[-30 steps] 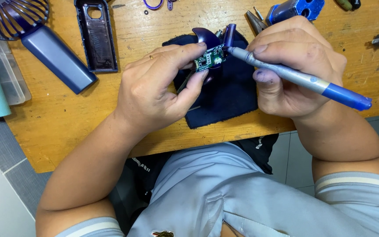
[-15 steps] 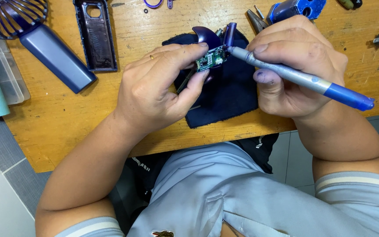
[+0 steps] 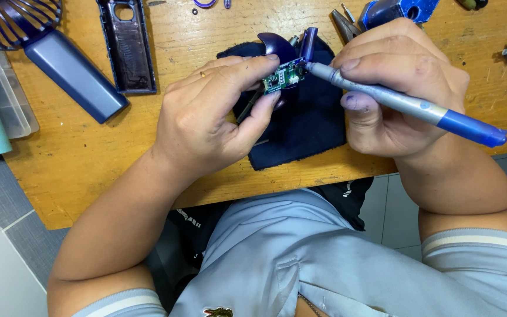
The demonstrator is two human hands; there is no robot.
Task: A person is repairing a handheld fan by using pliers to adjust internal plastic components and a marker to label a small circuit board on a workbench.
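Left hand pinches the green board between thumb and fingers, above the dark cloth on the bench. Right hand is clenched around the blue iron, tip at the board's edge. Clear tray far left, contents unreadable. Fan and open casing lie left of the hands, pliers behind.

Left hand pinching, right hand curled in pen grip

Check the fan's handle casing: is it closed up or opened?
Opened. The dark back cover lies hollow side up on the wooden table, and the left hand holds the green circuit board outside.
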